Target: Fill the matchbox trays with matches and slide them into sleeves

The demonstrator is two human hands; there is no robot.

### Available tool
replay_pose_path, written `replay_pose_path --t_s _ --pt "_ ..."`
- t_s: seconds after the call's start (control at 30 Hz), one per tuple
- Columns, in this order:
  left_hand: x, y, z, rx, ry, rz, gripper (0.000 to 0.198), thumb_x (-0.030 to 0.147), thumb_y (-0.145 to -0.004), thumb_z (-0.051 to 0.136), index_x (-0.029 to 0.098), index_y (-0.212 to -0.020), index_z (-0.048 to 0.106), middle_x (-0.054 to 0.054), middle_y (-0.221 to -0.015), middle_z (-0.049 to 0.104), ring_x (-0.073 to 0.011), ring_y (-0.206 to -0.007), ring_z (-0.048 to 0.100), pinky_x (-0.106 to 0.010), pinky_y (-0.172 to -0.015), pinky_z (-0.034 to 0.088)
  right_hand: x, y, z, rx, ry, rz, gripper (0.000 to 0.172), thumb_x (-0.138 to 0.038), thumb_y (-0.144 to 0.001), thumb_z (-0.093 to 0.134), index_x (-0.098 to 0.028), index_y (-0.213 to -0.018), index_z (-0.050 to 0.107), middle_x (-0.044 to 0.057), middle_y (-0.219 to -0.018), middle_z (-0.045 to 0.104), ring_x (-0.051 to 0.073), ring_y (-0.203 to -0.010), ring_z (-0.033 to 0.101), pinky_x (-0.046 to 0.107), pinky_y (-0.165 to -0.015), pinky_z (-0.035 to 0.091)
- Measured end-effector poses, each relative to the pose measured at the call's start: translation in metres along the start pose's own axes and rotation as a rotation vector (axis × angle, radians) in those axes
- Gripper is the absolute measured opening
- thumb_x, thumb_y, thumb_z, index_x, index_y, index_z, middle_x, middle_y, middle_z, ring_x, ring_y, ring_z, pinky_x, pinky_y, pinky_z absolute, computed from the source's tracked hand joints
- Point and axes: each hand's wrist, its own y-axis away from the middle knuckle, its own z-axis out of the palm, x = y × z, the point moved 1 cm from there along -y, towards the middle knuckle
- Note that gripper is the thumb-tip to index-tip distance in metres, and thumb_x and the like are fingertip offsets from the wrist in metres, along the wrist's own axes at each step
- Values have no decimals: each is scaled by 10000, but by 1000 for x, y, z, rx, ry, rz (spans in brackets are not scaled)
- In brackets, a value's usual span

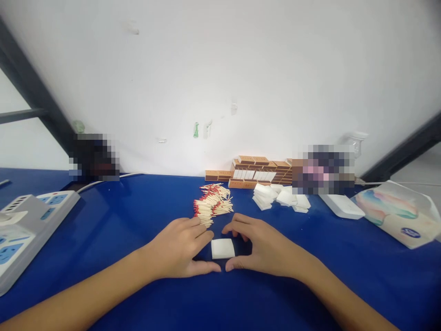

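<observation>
The left hand and right hand, fingers and thumbs apart, flank a white piece flat on the table, contact undeterminable; beyond it, loose matches and heaped blanks appear still outstanding, while boxes stacked by the wall appear finished.

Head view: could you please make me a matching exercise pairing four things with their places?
1. Small white rectangular piece
2. Red-tipped wooden matchsticks
3. Brown cardboard matchboxes
4. Grey-and-white plastic power strip

A. Stacked by the white wall
B. At the picture's left edge
C. Between left hand and right hand
D. Piled just beyond the left hand

Pairs: 1-C, 2-D, 3-A, 4-B
</observation>
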Motion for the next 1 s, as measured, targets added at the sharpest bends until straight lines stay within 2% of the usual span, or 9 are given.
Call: replay_pose_path --t_s 0.1,0.2,0.33,0.47,0.67,0.87,1.0 --pt "-2 0 1 -61 16 -23 358 509 -957 630 155 -957 683 -62 -824 698 -239 -756 676 -365 -642 531 2 2 -4 -22 -3 18 421 -478 -782 862 -262 -1108 707 -11 -978 617 143 -776 563 277 -652 428" --pt "-3 0 2 -68 61 -39 306 464 -960 625 163 -947 677 -56 -842 701 -232 -768 678 -359 -663 523 0 3 -2 -32 -33 15 340 -439 -815 845 -267 -1079 716 -16 -953 612 137 -771 561 270 -646 419" --pt "-4 0 1 -76 115 -61 313 463 -945 637 168 -1045 667 -50 -895 716 -231 -823 689 -355 -710 520 0 0 5 -39 -84 -3 387 -489 -811 844 -285 -1116 723 -23 -926 600 135 -776 560 265 -650 419" --pt "-5 0 0 -96 131 -69 232 413 -943 633 182 -960 655 -14 -808 674 -195 -737 652 -334 -651 485 6 -1 7 -24 -83 -7 477 -551 -771 854 -282 -1140 716 -24 -898 589 141 -767 556 267 -640 416" --pt "-6 0 -1 -86 103 -54 287 463 -943 641 176 -933 651 -16 -795 659 -194 -728 644 -332 -628 466 11 -2 6 20 -72 -4 315 -464 -850 814 -261 -1070 718 -15 -878 597 142 -757 563 266 -637 421" --pt "-6 0 0 -80 88 -51 297 475 -948 634 180 -913 642 -6 -759 646 -183 -675 626 -330 -579 430 11 0 7 26 -77 -18 344 -504 -838 814 -267 -1071 723 -12 -866 599 149 -756 568 267 -637 428" --pt "-6 1 0 -81 86 -61 283 452 -962 615 174 -928 656 -16 -772 665 -190 -691 642 -330 -608 454 13 0 5 36 -55 -7 374 -518 -833 813 -258 -1085 717 -11 -876 599 145 -747 564 268 -641 429"
